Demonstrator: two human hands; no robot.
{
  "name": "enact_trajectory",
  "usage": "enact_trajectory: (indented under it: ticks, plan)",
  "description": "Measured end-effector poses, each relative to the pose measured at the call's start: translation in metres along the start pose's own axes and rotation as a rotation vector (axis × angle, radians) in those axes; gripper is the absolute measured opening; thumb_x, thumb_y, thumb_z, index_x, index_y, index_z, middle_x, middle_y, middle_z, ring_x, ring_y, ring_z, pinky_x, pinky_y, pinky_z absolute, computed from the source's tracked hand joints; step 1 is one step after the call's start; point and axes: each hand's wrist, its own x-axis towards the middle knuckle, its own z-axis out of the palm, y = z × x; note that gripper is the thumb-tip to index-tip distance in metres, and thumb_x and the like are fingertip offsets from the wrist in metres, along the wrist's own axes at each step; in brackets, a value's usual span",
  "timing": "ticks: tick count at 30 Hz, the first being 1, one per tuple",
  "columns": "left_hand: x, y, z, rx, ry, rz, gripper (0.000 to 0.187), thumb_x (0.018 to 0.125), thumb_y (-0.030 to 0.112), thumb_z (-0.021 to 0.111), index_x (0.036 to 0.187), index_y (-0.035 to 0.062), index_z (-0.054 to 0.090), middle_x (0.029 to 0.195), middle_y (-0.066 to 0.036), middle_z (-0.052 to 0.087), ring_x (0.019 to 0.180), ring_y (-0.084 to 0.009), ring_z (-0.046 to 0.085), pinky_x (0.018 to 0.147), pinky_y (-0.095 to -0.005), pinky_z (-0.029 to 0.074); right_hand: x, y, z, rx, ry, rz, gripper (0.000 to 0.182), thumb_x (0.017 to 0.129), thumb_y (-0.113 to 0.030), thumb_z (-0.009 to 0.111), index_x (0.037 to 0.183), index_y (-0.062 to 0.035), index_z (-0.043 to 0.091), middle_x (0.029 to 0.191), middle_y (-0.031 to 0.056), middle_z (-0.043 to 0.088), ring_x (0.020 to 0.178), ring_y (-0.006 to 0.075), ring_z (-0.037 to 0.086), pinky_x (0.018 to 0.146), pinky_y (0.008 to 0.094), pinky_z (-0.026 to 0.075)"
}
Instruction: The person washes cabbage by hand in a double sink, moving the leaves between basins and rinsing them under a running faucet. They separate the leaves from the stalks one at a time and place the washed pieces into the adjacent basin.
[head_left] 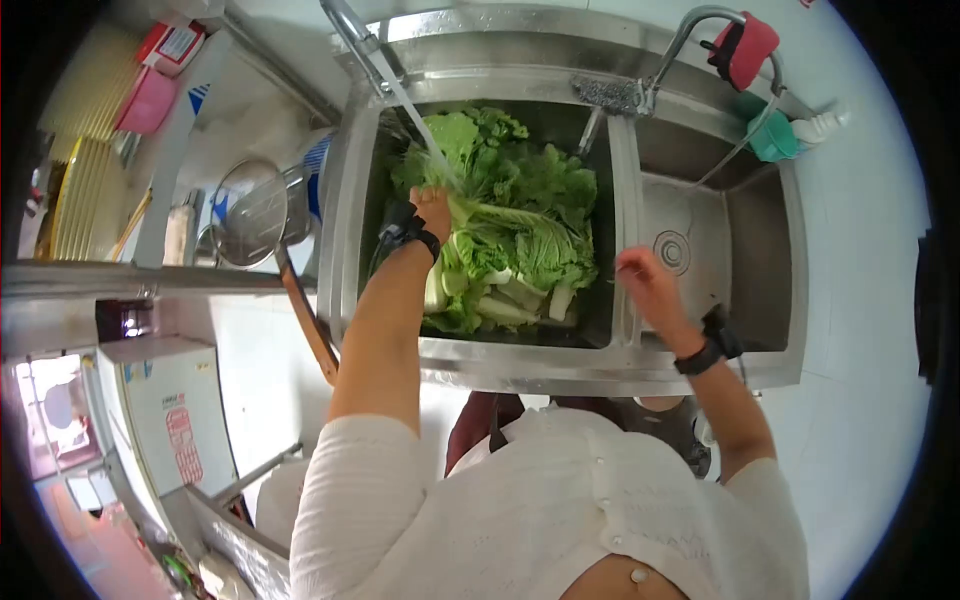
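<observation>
Green leafy cabbage [530,245] with pale stems fills the large left basin [590,325] of a steel sink. My left hand [430,212] is at the left side of the pile, its fingers closed at the stem end of a cabbage leaf [490,213]; the fingertips are partly hidden. Running water [422,128] falls from the left faucet [358,40] beside this hand. My right hand [648,285] hovers over the divider between the two basins, fingers loosely curled and apart from the thumb, with nothing in it.
The right basin [690,215] has a drain and a thin stream from the curved right faucet [690,30], where a red cloth [745,52] hangs. A steel scrubber [607,93] lies on the back ledge. At left, a wooden-handled strainer [252,212] juts out beside the sink.
</observation>
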Motion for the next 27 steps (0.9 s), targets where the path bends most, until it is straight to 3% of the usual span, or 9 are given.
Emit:
enact_trajectory:
  ticks: [3,7,9,12,15,17,21,24,27]
  plan:
    - [0.05,-0.048,0.133,0.194,-0.109,0.316,0.031,0.07,0.008,0.055,0.1,0.0036,0.05,0.092,-0.011,0.052,0.089,-0.0271,0.05,0.067,-0.0398,0.042,-0.012,-0.033,0.047,0.044,-0.127,0.069,0.015,0.077,0.003,0.047,0.091,-0.0026,0.049,0.08,0.0014,0.049,0.073,0.0082,0.05,0.064,0.0199,0.041]
    - [0.009,-0.009,-0.06,-0.061,0.033,0.703,0.014,0.073,0.009,0.055,0.085,0.0025,0.052,0.074,-0.009,0.05,0.074,-0.0241,0.052,0.059,-0.0376,0.042,-0.011,-0.031,0.096,0.122,-0.162,0.165,0.016,0.078,0.0,0.047,0.093,-0.0027,0.048,0.081,0.003,0.052,0.069,0.0085,0.051,0.059,0.0204,0.042]
    - [0.008,-0.003,-0.105,-1.527,-0.562,-0.453,0.008,0.074,0.006,0.055,0.072,0.0031,0.048,0.062,-0.006,0.043,0.06,-0.0188,0.047,0.053,-0.0317,0.039,0.011,-0.035,0.118,0.132,-0.125,0.19,0.017,0.077,-0.003,0.047,0.094,-0.0027,0.048,0.081,0.0042,0.053,0.067,0.0091,0.052,0.057,0.0215,0.043]
    - [0.011,0.002,-0.112,-1.829,-0.355,-0.55,0.017,0.076,0.005,0.055,0.065,0.0033,0.042,0.058,-0.003,0.037,0.053,-0.0135,0.041,0.05,-0.0262,0.036,0.054,-0.048,0.145,0.586,-0.047,0.494,0.019,0.079,-0.009,0.048,0.097,-0.0028,0.047,0.082,0.005,0.053,0.067,0.0109,0.053,0.056,0.022,0.043]
    - [0.036,-0.012,-0.099,-2.001,-0.144,-0.462,0.008,0.077,-0.002,0.048,0.085,-0.0018,0.048,0.071,-0.006,0.049,0.056,-0.0124,0.046,0.051,-0.0239,0.04,0.083,-0.043,0.164,0.683,-0.014,0.595,0.024,0.081,-0.013,0.049,0.103,-0.0041,0.044,0.091,0.0061,0.051,0.074,0.0119,0.054,0.061,0.0231,0.043]
    - [0.045,-0.019,-0.099,-1.82,0.081,-0.56,0.033,0.074,-0.012,0.042,0.105,-0.0022,0.045,0.081,-0.008,0.055,0.063,-0.0148,0.05,0.054,-0.0229,0.043,0.093,-0.036,0.173,0.612,-0.067,0.53,0.029,0.08,-0.013,0.05,0.107,-0.0048,0.041,0.094,0.0067,0.05,0.076,0.0135,0.053,0.064,0.0253,0.043]
    - [0.044,-0.012,-0.067,-1.704,-0.084,-0.484,0.026,0.078,0.001,0.048,0.103,0.0007,0.042,0.081,-0.009,0.054,0.062,-0.0153,0.052,0.054,-0.0244,0.044,0.103,-0.022,0.184,0.567,-0.086,0.463,0.032,0.08,-0.012,0.049,0.109,-0.0048,0.039,0.098,0.0079,0.047,0.079,0.0159,0.052,0.066,0.0278,0.042]
    - [0.044,-0.001,-0.057,-1.591,-0.008,-0.543,0.024,0.079,0.005,0.047,0.101,0.0015,0.04,0.08,-0.008,0.053,0.06,-0.0169,0.052,0.054,-0.0265,0.046,0.111,-0.004,0.188,0.259,-0.114,0.406,0.041,0.078,-0.009,0.049,0.115,-0.0033,0.033,0.105,0.0122,0.041,0.091,0.0245,0.047,0.071,0.0359,0.042]
    - [0.02,0.002,-0.083,-1.636,0.001,-0.549,0.021,0.079,0.007,0.047,0.098,0.0016,0.039,0.077,-0.007,0.051,0.06,-0.0165,0.053,0.054,-0.0272,0.046,0.12,0.007,0.188,-0.168,0.06,0.103,0.052,0.073,-0.007,0.054,0.119,-0.006,0.03,0.116,0.0165,0.035,0.102,0.0329,0.039,0.083,0.0438,0.035]
